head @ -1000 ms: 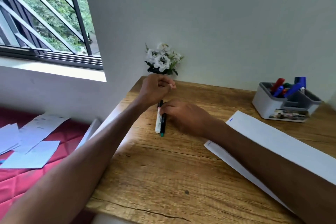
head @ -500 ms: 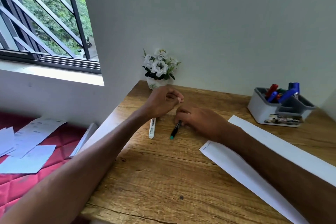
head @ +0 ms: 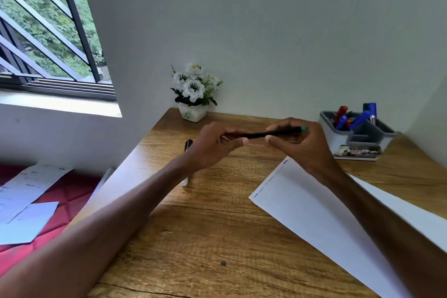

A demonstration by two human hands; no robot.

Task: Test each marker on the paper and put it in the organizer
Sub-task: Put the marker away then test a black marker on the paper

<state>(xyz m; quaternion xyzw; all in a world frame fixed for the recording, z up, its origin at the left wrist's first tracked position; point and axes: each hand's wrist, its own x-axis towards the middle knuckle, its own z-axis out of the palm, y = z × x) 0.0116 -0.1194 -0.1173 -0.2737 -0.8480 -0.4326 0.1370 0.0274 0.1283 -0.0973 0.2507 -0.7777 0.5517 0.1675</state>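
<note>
Two hands, head view: left hand (head: 212, 145) is pinching one end of the black marker (head: 273, 133); right hand (head: 300, 145) is gripping its teal-tipped end.
Location: marker is hanging over the table's (head: 205, 237) far half, clear of the paper (head: 314, 213).
Why: probably uncapping before testing.
Axis: nearly level, left-right; teal end is pointing toward the organizer (head: 338, 138) by the far right corner.
Also: spare marker (head: 188, 145) is lying near the left edge, partly hidden by the left wrist.

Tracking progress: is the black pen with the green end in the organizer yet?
Out. The left hand and right hand hold the black pen above the desk, left of the organizer.
</note>
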